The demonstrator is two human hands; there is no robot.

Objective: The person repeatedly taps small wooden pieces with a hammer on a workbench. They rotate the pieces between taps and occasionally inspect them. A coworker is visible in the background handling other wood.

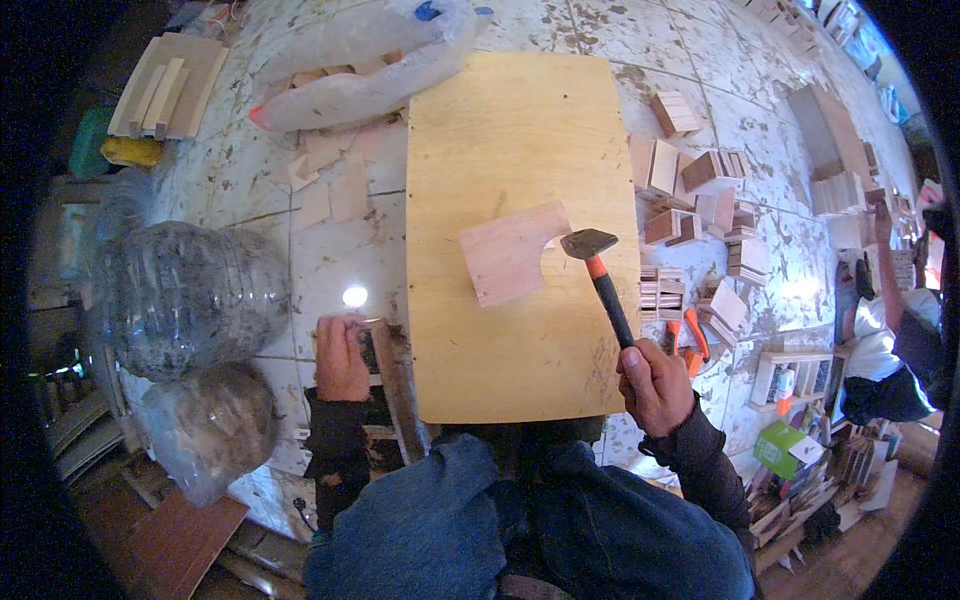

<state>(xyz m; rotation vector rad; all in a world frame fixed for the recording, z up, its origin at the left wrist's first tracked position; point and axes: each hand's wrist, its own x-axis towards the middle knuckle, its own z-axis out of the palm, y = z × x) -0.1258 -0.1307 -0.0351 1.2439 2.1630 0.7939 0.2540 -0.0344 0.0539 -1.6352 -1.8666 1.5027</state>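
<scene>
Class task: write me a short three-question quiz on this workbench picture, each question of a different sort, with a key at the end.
1. True or false: the right hand grips a hammer by its black and orange handle.
2. Multiple choice: the hammer's head is next to
A. a clear plastic bottle
B. a thin pinkish wood piece with a curved notch
C. a green box
3. Fill in: the left hand is on a small dark object beside the large ____ board.

Key
1. True.
2. B: the wood piece lies flat on the board.
3. Yellow: the yellow board lies in front of the person.
</scene>
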